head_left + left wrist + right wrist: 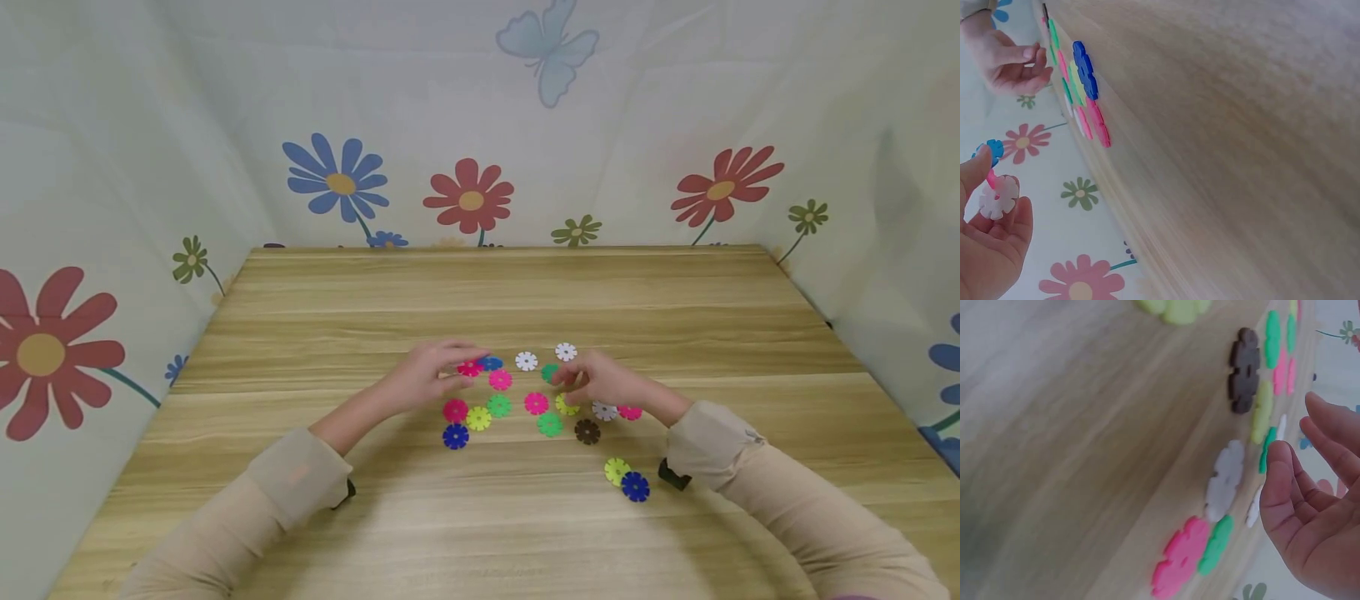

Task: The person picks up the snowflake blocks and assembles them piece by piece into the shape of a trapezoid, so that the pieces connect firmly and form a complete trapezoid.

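In the left wrist view, my left hand point(991, 250) pinches a small joined piece of notched plastic discs: a blue disc point(992, 150), a pink disc point(991, 179) and a white disc point(999, 197). The joined piece is up off the table. From the head view, the left hand point(431, 375) is over the left part of a loose group of flat discs. My right hand point(609, 383) hovers at the group's right side, near a green disc point(551, 372) and a yellow disc point(567, 404). Its fingers are loosely bent and hold nothing visible.
Several discs lie flat on the wooden table point(480, 533), among them a brown disc point(587, 432) and a dark blue disc point(455, 436). Closer to me, another blue disc point(635, 487) overlaps a yellow one. Flower-printed cloth point(630, 125) hangs behind the table.
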Demonstrator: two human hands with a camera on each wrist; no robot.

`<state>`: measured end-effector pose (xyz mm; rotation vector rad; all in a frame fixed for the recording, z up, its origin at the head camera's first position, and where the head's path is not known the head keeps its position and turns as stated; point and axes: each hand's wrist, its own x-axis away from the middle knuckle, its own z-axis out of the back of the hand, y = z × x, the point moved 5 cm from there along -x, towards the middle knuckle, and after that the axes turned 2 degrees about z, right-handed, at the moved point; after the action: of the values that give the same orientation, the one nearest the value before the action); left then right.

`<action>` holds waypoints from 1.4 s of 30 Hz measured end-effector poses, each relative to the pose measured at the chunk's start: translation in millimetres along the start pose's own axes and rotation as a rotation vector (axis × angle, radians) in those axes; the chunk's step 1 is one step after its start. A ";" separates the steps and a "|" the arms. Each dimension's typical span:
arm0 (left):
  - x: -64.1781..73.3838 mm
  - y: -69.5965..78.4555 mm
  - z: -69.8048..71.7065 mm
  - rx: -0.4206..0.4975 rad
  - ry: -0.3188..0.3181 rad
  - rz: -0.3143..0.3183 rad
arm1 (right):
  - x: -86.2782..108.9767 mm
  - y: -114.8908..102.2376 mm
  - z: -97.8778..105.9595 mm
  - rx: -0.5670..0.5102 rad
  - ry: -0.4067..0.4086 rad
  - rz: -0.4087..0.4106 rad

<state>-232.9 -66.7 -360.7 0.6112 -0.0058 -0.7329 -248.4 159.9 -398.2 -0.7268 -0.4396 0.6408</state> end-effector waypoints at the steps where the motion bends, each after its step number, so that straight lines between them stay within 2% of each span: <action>1: 0.0 -0.8 -0.2 -0.001 -0.001 0.002 | 0.0 1.2 -0.6 0.015 -0.007 -0.004; 9: 0.8 -1.5 0.0 -0.007 -0.008 0.015 | 0.2 5.5 -4.9 0.098 -0.021 0.011; 17: 0.2 -2.4 -1.6 -0.019 -0.011 0.009 | 0.0 10.3 -7.7 0.133 -0.015 -0.049; 24: 1.2 -1.6 -1.7 -0.014 -0.020 0.009 | -0.5 11.8 -7.8 0.153 0.014 -0.054; 31: 1.4 -3.4 -2.7 -0.012 -0.021 0.034 | -0.3 11.0 -7.4 0.190 0.071 -0.044; 35: 1.4 -3.6 -2.6 -0.004 -0.018 0.041 | -1.7 9.3 -5.6 0.107 0.074 -0.046; 38: 1.3 -3.8 -2.5 0.005 -0.014 0.047 | -3.2 4.6 -1.9 -0.018 0.092 -0.046; 42: 1.3 -3.4 -2.6 0.010 -0.004 0.044 | -5.1 -7.9 5.6 -0.173 0.147 -0.001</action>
<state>-233.6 -68.2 -365.0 0.6177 -0.0268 -0.6922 -252.3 154.6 -389.5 -0.9321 -0.3626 0.5486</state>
